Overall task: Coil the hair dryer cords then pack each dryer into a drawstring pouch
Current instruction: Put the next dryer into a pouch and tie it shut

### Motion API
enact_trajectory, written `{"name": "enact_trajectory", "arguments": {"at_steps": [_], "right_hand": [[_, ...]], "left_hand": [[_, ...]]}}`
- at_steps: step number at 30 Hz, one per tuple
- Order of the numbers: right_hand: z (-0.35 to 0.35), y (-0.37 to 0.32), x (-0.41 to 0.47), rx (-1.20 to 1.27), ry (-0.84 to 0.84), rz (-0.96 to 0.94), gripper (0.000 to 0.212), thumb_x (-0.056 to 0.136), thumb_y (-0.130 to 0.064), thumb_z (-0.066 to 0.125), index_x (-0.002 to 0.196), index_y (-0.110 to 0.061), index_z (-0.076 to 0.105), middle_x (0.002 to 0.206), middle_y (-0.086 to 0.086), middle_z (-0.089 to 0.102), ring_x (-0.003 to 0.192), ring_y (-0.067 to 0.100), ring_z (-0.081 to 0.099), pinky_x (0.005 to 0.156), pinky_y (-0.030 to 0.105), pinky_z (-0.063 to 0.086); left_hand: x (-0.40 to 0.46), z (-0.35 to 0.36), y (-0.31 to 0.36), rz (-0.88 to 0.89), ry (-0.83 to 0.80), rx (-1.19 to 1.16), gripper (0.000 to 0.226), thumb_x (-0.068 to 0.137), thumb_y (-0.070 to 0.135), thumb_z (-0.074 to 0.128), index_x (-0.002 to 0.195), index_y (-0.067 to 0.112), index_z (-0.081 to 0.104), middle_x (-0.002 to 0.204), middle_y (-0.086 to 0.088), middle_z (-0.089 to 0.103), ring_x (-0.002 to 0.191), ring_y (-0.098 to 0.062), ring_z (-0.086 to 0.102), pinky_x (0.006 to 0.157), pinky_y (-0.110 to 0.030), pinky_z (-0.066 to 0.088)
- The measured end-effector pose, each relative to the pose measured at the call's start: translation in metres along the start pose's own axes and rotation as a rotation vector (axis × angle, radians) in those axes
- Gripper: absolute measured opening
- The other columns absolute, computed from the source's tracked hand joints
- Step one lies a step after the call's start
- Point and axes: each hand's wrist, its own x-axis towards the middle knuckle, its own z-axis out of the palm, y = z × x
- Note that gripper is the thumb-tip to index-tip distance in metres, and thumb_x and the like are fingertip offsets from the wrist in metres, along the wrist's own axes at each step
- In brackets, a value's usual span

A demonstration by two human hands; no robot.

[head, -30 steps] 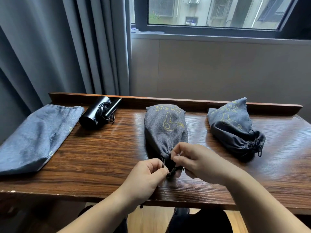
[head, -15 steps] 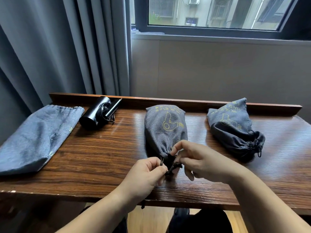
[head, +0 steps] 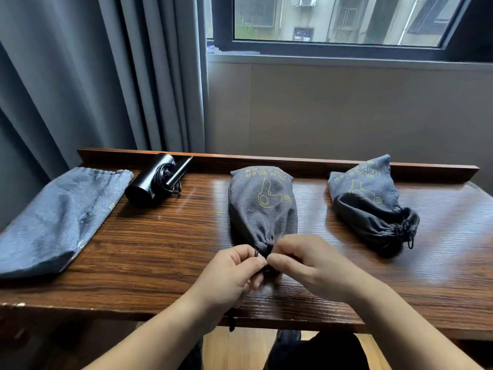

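At the near edge of the brown wooden table (head: pixel 160 249), the left hand (head: pixel 229 273) and right hand (head: pixel 306 260) both pinch the black drawstring (head: pixel 256 252) at the gathered mouth of the filled grey fabric pouch (head: pixel 262 206) (yellow dryer print on top). A black hair dryer (head: pixel 153 182) with coiled cord lies far left beside a flat grey pouch (head: pixel 58 220).

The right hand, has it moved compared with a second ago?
Yes. The right hand has shifted slightly left, toward the middle pouch's cinched neck, and now meets the left hand there.
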Motion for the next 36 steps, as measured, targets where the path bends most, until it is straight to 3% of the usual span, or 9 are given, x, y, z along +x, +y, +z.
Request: {"name": "enact_trajectory", "arguments": {"at_steps": [4, 11, 18, 20, 23, 25, 28, 32, 36], "right_hand": [[0.006, -0.002, -0.003, -0.205, -0.019, -0.023, 0.042, 0.073, -0.076, 0.059, 0.070, -0.035, 0.047, 0.082, -0.015, 0.044, 0.073, 0.002, 0.049, 0.061, 0.020, 0.037], [0.029, 0.007, -0.015, -0.074, 0.346, -0.082, 0.018, 0.089, -0.022, 0.059, 0.105, -0.029, 0.057, 0.115, -0.016, 0.047, 0.090, -0.003, 0.053, 0.078, 0.008, 0.040], [0.022, 0.013, -0.026, 0.093, 0.564, 0.088, 0.024, 0.096, -0.011, 0.056, 0.098, -0.030, 0.070, 0.079, -0.016, 0.067, 0.067, 0.005, 0.064, 0.066, 0.015, 0.048], [0.015, 0.015, -0.029, 0.250, 0.571, 0.166, 0.021, 0.097, -0.015, 0.059, 0.094, -0.031, 0.072, 0.072, -0.006, 0.066, 0.065, 0.009, 0.062, 0.067, 0.024, 0.050], [0.008, 0.009, -0.029, 0.902, 0.584, 0.280, 0.019, 0.089, -0.036, 0.067, 0.088, -0.017, 0.072, 0.064, 0.006, 0.057, 0.072, 0.021, 0.063, 0.073, 0.031, 0.056], [0.006, 0.003, -0.027, 1.345, 0.637, 0.335, 0.019, 0.089, -0.024, 0.056, 0.081, -0.011, 0.067, 0.058, 0.008, 0.041, 0.067, 0.025, 0.062, 0.070, 0.034, 0.060], [0.003, 0.004, -0.027, 1.564, 0.652, 0.346, 0.019, 0.091, -0.016, 0.046, 0.076, -0.015, 0.057, 0.059, -0.001, 0.027, 0.046, 0.015, 0.041, 0.051, 0.028, 0.053], [-0.002, 0.006, -0.027, 1.280, 0.490, 0.343, 0.025, 0.061, -0.036, 0.059, 0.074, -0.016, 0.064, 0.063, -0.005, 0.034, 0.048, 0.007, 0.020, 0.042, 0.019, 0.013], [-0.004, 0.002, -0.025, 0.100, 0.340, 0.275, 0.033, 0.079, -0.056, 0.062, 0.073, -0.024, 0.058, 0.060, -0.017, 0.056, 0.055, 0.006, 0.048, 0.054, 0.019, 0.033]], "left_hand": [[0.003, 0.000, 0.001, 0.000, 0.019, -0.003, 0.020, 0.098, 0.012, 0.053, 0.078, 0.013, 0.058, 0.057, -0.005, 0.046, 0.039, -0.011, 0.026, 0.037, -0.017, 0.018], [0.005, -0.002, 0.002, 0.010, 0.036, -0.017, 0.018, 0.099, 0.014, 0.053, 0.081, 0.013, 0.053, 0.056, -0.004, 0.042, 0.038, -0.009, 0.022, 0.039, -0.017, 0.015], [0.008, -0.014, -0.002, -0.002, 0.063, 0.000, 0.021, 0.099, 0.016, 0.053, 0.080, 0.015, 0.061, 0.055, -0.004, 0.040, 0.041, -0.010, 0.020, 0.040, -0.015, 0.016], [0.008, -0.018, -0.003, 0.021, 0.078, 0.045, 0.021, 0.100, 0.016, 0.053, 0.082, 0.013, 0.065, 0.053, -0.003, 0.036, 0.041, -0.011, 0.020, 0.039, -0.016, 0.016], [0.009, -0.024, -0.005, 0.069, 0.104, 0.174, 0.020, 0.099, 0.016, 0.055, 0.086, 0.005, 0.066, 0.050, 0.007, 0.038, 0.041, -0.005, 0.026, 0.038, -0.014, 0.022], [0.010, -0.026, -0.006, 0.098, 0.103, 0.264, 0.022, 0.098, 0.020, 0.058, 0.087, 0.006, 0.069, 0.050, 0.013, 0.039, 0.041, -0.002, 0.029, 0.040, -0.011, 0.023], [0.009, -0.025, -0.004, 0.146, 0.108, 0.374, 0.022, 0.097, 0.024, 0.061, 0.085, 0.008, 0.072, 0.042, 0.016, 0.043, 0.039, 0.001, 0.035, 0.044, -0.011, 0.028], [0.009, -0.026, 0.001, 0.189, 0.105, 0.447, 0.020, 0.094, 0.022, 0.066, 0.080, 0.009, 0.073, 0.041, 0.017, 0.044, 0.041, 0.002, 0.036, 0.048, -0.012, 0.027], [0.011, -0.026, 0.003, 0.217, 0.121, 0.490, 0.018, 0.092, 0.021, 0.068, 0.078, 0.010, 0.073, 0.043, 0.016, 0.047, 0.041, 0.001, 0.036, 0.048, -0.012, 0.027]]}}
